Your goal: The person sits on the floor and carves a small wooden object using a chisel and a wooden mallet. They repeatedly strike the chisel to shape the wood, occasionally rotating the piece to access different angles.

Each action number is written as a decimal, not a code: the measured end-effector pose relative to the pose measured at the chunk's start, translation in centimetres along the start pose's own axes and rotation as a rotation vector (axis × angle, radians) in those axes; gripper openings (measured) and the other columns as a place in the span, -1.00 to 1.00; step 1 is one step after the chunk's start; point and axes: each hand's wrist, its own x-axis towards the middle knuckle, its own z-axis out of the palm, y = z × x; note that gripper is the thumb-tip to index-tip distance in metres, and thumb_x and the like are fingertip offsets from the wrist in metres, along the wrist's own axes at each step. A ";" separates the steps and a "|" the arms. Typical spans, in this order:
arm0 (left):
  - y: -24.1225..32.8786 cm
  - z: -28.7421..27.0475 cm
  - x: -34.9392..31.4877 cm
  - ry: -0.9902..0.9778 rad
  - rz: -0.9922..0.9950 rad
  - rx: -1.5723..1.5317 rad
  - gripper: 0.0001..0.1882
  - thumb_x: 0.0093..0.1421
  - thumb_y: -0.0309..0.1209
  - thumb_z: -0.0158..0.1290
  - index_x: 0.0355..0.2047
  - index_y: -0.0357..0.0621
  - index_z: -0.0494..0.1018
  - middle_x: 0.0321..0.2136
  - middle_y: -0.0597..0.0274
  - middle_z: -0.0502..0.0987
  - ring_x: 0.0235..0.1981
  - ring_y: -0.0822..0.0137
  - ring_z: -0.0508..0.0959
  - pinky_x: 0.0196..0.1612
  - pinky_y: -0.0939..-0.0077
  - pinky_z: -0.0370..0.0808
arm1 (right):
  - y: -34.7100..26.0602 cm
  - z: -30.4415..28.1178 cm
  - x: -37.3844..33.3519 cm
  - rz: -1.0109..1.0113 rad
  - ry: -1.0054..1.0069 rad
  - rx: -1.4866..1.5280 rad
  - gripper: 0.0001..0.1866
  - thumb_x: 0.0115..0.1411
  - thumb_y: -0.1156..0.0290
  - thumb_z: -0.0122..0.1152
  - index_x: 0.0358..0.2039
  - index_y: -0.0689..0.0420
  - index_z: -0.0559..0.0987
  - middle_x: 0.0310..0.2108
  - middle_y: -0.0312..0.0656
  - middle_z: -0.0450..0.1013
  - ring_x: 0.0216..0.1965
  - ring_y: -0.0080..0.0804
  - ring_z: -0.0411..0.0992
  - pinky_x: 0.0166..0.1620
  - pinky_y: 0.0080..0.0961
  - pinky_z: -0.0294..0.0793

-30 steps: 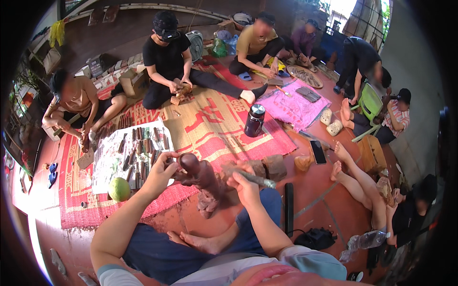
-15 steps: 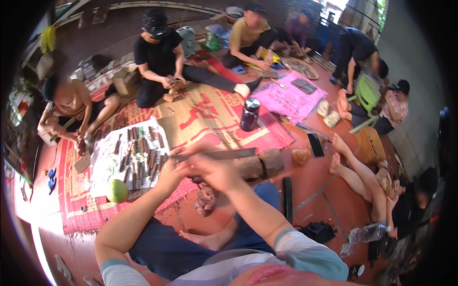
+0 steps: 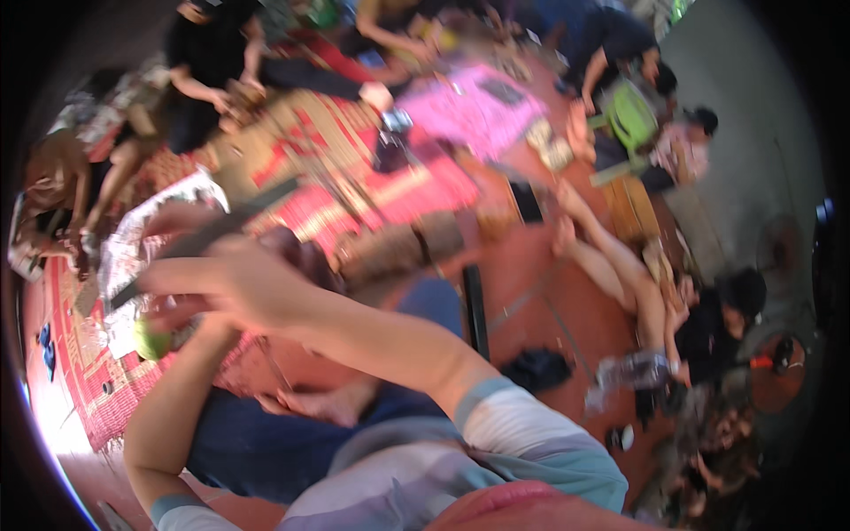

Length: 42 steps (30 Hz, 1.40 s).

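Note:
A long, flat, dark blade-like bar point(image 3: 252, 208) slants between my hands above the left side of my lap. Its exact kind cannot be told. My right hand point(image 3: 235, 281) reaches across in front and closes over the bar's middle, fingers toward the left. Mostly hidden behind it, my left hand point(image 3: 181, 219) shows smeared fingers beside the bar, seemingly gripping it from the far side. Just beyond my right wrist is a blurred dark-brown lump point(image 3: 304, 255), partly covered by my forearm. A thick piece of wood point(image 3: 398, 246) lies beyond it.
A white sheet point(image 3: 199, 190) with tools and a green round fruit point(image 3: 152, 341) lie left on the patterned mat point(image 3: 398, 190). A dark bottle point(image 3: 391, 150), phone point(image 3: 525, 202), black bar point(image 3: 475, 310) and plastic bottle point(image 3: 633, 370) stand or lie around. Several people sit working nearby.
My hands and the bar have swung left and nearer the white sheet; the bar now slants up to the right instead of lying nearly level. The whole view has shifted too.

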 end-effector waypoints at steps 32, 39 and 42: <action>7.4 4.1 -2.7 0.370 -0.162 0.462 -0.50 -0.15 -0.70 0.02 -0.12 -0.21 0.27 -0.20 0.19 0.40 -0.10 0.33 0.39 -0.16 0.54 0.37 | 3.2 -16.1 -9.8 -0.268 0.495 -0.395 -0.78 0.33 0.20 -0.19 -0.15 0.05 0.27 -0.14 -0.05 0.39 -0.16 -0.31 0.45 -0.10 -0.35 0.48; 8.0 4.2 -2.2 0.354 -0.164 0.467 -0.57 -0.15 -0.70 0.01 -0.19 -0.20 0.28 -0.19 0.15 0.41 -0.08 0.31 0.41 -0.33 0.62 0.35 | 4.7 -16.2 -6.5 -0.388 0.394 -0.911 -0.53 0.00 0.23 0.37 -0.37 0.05 0.18 -0.36 -0.36 0.18 -0.36 -0.64 0.11 -0.23 -0.69 0.19; 8.6 4.4 -2.8 0.327 -0.192 0.511 -0.59 -0.15 -0.72 -0.01 -0.22 -0.21 0.27 -0.17 0.12 0.41 -0.04 0.28 0.40 -0.30 0.60 0.38 | 4.9 -16.7 -5.7 -0.418 0.350 -1.165 -0.43 -0.16 0.27 0.49 -0.38 0.05 0.18 -0.11 -0.17 0.35 -0.28 -0.58 0.25 -0.18 -0.55 0.27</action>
